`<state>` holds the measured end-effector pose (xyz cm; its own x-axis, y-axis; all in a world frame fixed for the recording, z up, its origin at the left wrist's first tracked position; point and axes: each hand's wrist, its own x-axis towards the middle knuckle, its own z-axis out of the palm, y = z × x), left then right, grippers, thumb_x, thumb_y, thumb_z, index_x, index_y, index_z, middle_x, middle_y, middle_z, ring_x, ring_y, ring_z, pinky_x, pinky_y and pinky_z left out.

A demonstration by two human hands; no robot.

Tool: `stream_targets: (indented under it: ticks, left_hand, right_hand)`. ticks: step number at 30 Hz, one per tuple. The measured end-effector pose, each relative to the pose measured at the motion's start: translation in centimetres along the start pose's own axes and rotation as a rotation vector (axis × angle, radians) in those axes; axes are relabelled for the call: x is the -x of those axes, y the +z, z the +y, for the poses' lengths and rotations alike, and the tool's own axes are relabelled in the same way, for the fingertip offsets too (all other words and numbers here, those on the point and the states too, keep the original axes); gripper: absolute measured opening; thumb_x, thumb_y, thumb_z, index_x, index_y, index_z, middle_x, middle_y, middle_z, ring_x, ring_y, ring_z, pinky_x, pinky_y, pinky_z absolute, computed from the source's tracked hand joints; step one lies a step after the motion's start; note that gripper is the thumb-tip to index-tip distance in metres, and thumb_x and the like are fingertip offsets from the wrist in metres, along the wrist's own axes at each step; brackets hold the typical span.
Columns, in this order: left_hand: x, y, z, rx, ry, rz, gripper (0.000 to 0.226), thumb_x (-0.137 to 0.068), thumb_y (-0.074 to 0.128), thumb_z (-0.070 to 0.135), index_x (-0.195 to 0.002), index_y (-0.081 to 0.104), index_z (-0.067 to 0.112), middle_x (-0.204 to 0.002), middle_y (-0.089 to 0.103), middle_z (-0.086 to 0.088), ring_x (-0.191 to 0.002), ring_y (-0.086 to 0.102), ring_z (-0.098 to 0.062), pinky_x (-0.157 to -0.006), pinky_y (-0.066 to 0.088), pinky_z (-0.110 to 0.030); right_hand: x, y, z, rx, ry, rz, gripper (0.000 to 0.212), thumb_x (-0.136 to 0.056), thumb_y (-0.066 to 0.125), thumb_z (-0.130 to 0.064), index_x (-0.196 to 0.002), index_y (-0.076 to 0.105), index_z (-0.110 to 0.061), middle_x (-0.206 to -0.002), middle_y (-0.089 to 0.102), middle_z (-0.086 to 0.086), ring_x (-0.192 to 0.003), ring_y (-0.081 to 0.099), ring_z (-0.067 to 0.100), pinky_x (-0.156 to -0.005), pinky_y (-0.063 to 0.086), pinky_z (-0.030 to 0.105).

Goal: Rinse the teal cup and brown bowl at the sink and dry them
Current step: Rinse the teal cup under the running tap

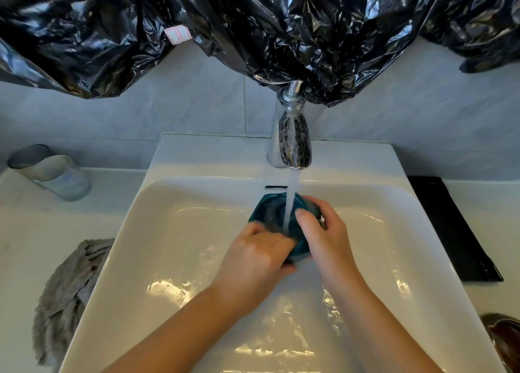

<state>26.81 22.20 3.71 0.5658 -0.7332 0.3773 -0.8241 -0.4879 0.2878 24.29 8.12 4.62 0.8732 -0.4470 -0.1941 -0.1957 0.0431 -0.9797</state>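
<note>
The teal cup (pixel 270 213) is held over the white sink (pixel 180 232), tilted with its mouth up toward the running tap (pixel 295 136). Water pours from the tap straight into the cup. My left hand (pixel 254 257) grips the cup's near side and base. My right hand (pixel 323 232) holds its right side, thumb over the rim. The brown bowl (pixel 503 336) sits on the counter at the lower right edge, partly cut off by the frame.
A grey cloth (pixel 67 296) lies on the counter left of the sink. A glass tumbler (pixel 53 172) stands at the back left. A black flat tray (pixel 450 229) lies right of the sink. Black plastic sheeting (pixel 253 29) hangs over the wall above.
</note>
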Motion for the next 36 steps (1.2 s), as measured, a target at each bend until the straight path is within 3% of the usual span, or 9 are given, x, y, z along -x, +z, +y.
stream_targets:
  ticks: [3, 8, 11, 15, 19, 25, 28, 32, 36]
  left_hand:
    - [-0.7, -0.2, 0.4, 0.162, -0.018, -0.035, 0.035, -0.074, 0.075, 0.018, -0.107, 0.063, 0.02, -0.096, 0.067, 0.009, -0.09, 0.059, -0.011, -0.099, 0.036, -0.025]
    - [-0.7, -1.0, -0.4, -0.258, 0.011, -0.229, 0.059, -0.082, 0.056, 0.052, -0.133, 0.049, 0.024, -0.134, 0.057, 0.005, -0.124, 0.053, -0.015, -0.115, 0.017, -0.057]
    - [-0.3, -1.2, 0.2, -0.378, -0.117, -0.285, 0.072, -0.078, 0.054, 0.065, -0.13, 0.055, 0.015, -0.118, 0.067, -0.003, -0.113, 0.062, -0.02, -0.112, 0.016, -0.063]
    - [-0.1, -0.4, 1.6, -0.307, -0.081, -0.214, 0.028, -0.065, 0.082, 0.043, -0.077, 0.071, 0.02, -0.064, 0.07, 0.007, -0.063, 0.068, -0.012, -0.11, 0.034, -0.039]
    - [0.2, -0.2, 1.7, 0.118, -0.164, -0.052, 0.023, -0.076, 0.076, 0.019, -0.096, 0.067, 0.026, -0.088, 0.072, 0.013, -0.082, 0.063, -0.006, -0.107, 0.03, -0.024]
    - [0.5, -0.5, 0.7, -0.257, -0.268, -0.218, 0.064, -0.088, 0.033, 0.062, -0.133, 0.051, 0.021, -0.119, 0.065, 0.005, -0.109, 0.062, -0.012, -0.114, 0.016, -0.061]
    - [0.0, -0.6, 1.0, -0.136, -0.193, -0.248, 0.055, -0.091, 0.044, 0.053, -0.141, 0.035, 0.03, -0.136, 0.053, 0.01, -0.128, 0.047, -0.01, -0.111, -0.003, -0.067]
    - [-0.1, -1.6, 1.2, 0.038, -0.079, -0.235, 0.041, -0.087, 0.062, 0.03, -0.126, 0.05, 0.032, -0.127, 0.059, 0.016, -0.128, 0.043, -0.003, -0.111, -0.003, -0.067]
    - [0.4, -2.4, -0.8, -0.014, 0.024, -0.235, 0.025, -0.082, 0.07, 0.022, -0.106, 0.065, 0.029, -0.095, 0.072, 0.012, -0.093, 0.065, -0.008, -0.116, 0.003, -0.053]
  right_hand:
    - [0.1, -0.3, 0.5, -0.047, 0.054, -0.004, 0.022, -0.079, 0.059, -0.035, -0.099, 0.069, -0.037, -0.095, 0.074, -0.006, -0.089, 0.071, 0.014, -0.081, 0.06, 0.045]
    - [0.8, -0.2, 1.0, -0.065, 0.055, 0.003, 0.022, -0.085, 0.062, -0.03, -0.106, 0.067, -0.033, -0.101, 0.073, -0.005, -0.093, 0.071, 0.013, -0.081, 0.061, 0.043]
    - [0.8, -0.2, 1.2, -0.049, 0.035, 0.027, 0.018, -0.089, 0.062, -0.026, -0.104, 0.067, -0.033, -0.099, 0.071, -0.009, -0.093, 0.068, 0.01, -0.076, 0.059, 0.031]
    - [0.9, 0.3, 1.3, -0.023, 0.045, 0.037, 0.028, -0.079, 0.061, -0.037, -0.106, 0.066, -0.034, -0.101, 0.071, -0.007, -0.094, 0.069, 0.015, -0.08, 0.06, 0.042]
    - [0.8, 0.5, 1.4, -0.067, 0.052, 0.054, 0.034, -0.074, 0.059, -0.041, -0.106, 0.066, -0.034, -0.103, 0.072, -0.003, -0.095, 0.07, 0.018, -0.081, 0.06, 0.05]
    - [1.2, 0.5, 1.4, -0.053, 0.013, 0.017, 0.03, -0.082, 0.063, -0.038, -0.112, 0.063, -0.035, -0.104, 0.07, -0.008, -0.096, 0.069, 0.011, -0.082, 0.06, 0.042]
    - [1.2, 0.6, 1.6, -0.053, 0.026, 0.004, 0.02, -0.087, 0.063, -0.031, -0.107, 0.065, -0.035, -0.1, 0.072, -0.009, -0.091, 0.07, 0.008, -0.079, 0.06, 0.036]
    - [1.0, 0.4, 1.4, -0.088, 0.072, 0.002, 0.02, -0.082, 0.06, -0.034, -0.1, 0.069, -0.028, -0.095, 0.074, -0.003, -0.087, 0.072, 0.013, -0.075, 0.06, 0.038]
    - [0.7, -0.2, 1.0, -0.131, 0.082, 0.028, 0.015, -0.082, 0.063, -0.032, -0.094, 0.07, -0.029, -0.094, 0.073, 0.001, -0.091, 0.071, 0.022, -0.073, 0.06, 0.04]
